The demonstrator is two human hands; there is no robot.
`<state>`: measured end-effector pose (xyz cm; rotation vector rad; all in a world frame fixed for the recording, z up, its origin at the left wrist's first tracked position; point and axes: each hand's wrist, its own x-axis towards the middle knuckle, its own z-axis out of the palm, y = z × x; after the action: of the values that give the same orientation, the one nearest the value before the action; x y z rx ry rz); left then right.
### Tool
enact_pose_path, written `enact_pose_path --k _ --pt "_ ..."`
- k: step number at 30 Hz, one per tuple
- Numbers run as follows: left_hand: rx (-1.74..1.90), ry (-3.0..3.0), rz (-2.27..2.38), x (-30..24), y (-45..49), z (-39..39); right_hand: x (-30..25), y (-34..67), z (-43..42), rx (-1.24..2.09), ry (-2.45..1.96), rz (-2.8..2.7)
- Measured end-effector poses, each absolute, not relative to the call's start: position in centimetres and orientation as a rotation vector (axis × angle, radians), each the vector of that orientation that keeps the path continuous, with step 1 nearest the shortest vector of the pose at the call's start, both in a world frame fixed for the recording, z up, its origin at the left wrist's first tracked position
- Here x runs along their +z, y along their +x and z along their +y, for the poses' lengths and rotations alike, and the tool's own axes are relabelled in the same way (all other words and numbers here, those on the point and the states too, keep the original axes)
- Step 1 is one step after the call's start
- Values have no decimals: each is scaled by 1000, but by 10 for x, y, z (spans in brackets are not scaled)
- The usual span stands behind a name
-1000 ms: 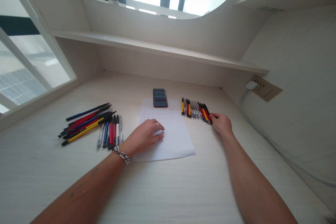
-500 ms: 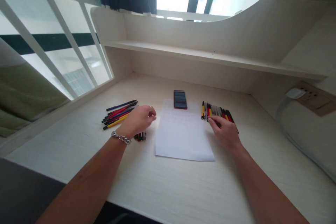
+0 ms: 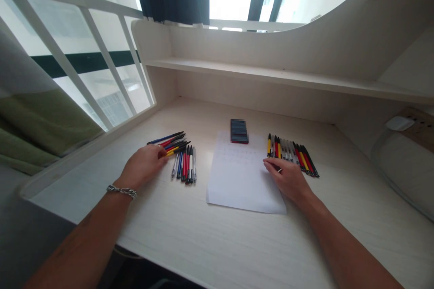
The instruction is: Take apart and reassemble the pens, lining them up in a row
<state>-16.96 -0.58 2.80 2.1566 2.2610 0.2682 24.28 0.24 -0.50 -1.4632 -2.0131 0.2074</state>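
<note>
My left hand, with a chain bracelet at the wrist, reaches into a loose pile of pens. Its curled fingers close on the end of a yellow pen with a black tip. Just to the right of that hand lies a row of pens in clear, blue, red, black and white. My right hand rests over the right edge of a sheet of paper, thumb and fingers pinched together. A small pale bit shows between its fingers, too small to name. Beyond it stretches another row of pens.
A phone-like dark object, its face blurred, lies at the paper's top edge. A shelf spans the back of the desk. On the right wall, a white plug with a cable sits in a socket. Railings border the left side.
My left hand has moved left onto the pen pile, uncovering the short row of pens. My right hand has drawn slightly back from the right row toward the paper. The view has shifted a little.
</note>
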Motion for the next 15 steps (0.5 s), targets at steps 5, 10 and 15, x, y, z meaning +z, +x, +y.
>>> enact_pose_path --k 5,10,15 --pt "301 2169 2248 38 -163 -8 -4 239 1 240 -1454 -1996" --pt "492 2334 1987 54 -107 -5 -5 239 2 230 -1450 -1942" --pt "509 2539 1578 38 -26 5 -6 244 3 241 -1470 -1866"
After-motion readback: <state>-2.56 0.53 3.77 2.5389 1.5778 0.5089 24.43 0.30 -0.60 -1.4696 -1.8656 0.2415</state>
